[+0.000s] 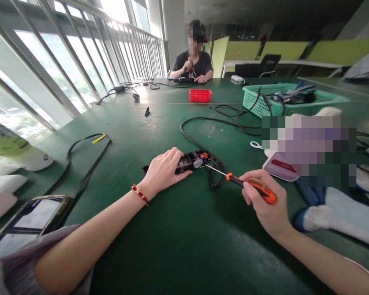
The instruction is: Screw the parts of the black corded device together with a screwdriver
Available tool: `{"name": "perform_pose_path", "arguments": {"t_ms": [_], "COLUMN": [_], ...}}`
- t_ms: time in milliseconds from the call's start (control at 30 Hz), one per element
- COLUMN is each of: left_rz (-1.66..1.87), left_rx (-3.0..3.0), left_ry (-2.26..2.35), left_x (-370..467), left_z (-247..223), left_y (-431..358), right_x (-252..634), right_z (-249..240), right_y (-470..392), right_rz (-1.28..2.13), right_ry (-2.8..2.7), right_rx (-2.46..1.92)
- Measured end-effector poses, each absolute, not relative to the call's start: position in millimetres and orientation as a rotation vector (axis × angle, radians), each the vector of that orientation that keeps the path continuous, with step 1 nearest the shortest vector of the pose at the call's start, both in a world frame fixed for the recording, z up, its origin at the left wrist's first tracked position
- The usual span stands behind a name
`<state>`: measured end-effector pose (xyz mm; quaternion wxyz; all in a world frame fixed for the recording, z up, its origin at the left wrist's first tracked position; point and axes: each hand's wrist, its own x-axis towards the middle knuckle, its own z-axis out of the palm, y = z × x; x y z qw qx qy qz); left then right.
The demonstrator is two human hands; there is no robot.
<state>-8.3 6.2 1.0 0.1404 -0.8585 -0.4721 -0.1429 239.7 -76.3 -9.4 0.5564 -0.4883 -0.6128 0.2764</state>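
Observation:
A black device with exposed wires and an orange part at its right end lies on the green table. My left hand is wrapped over the device's left part and rests against the tabletop. In my right hand is an orange and black screwdriver, gripped by its handle. The screwdriver's shaft points left, and its tip is at the wires on the device's right end; exact contact cannot be made out. A black cable loops around behind the device.
A red tray sits farther back, near a small black piece. At the right are a green basket with cables and tools, and white-blue gloves. A lanyard lies left. Across the table a person holds a tool.

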Motion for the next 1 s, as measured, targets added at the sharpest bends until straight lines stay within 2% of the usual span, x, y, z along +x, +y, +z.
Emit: {"name": "perform_pose_path", "arguments": {"t_ms": [200,400,600,767,900,1000], "left_rz": [-0.415,-0.405,-0.395,-0.375,-0.368,-0.369], "left_rx": [-2.487,-2.487,-2.494,-2.49,-2.49,-2.489], "left_ry": [-1.35,-1.367,-1.416,-1.412,-1.394,-1.401], "left_x": [-8.8,-8.1,-7.8,-7.5,-7.6,-7.8], "left_z": [0.9,1.2,0.5,0.0,0.4,0.6], "left_y": [6.3,6.5,5.5,5.5,5.3,4.9], "right_x": [237.8,238.6,236.6,238.2,236.7,236.5], "right_z": [-10.7,-10.8,-10.4,-12.1,-11.4,-10.9], "right_y": [-72.2,-74.6,-73.7,-72.9,-73.1,-73.3], "right_rz": [0.545,0.765,0.575,0.776,0.587,0.622], "right_ry": [-1.364,-1.396,-1.348,-1.368,-1.358,-1.375], "right_rx": [-1.109,-1.083,-0.998,-1.115,-0.999,-1.054]}}
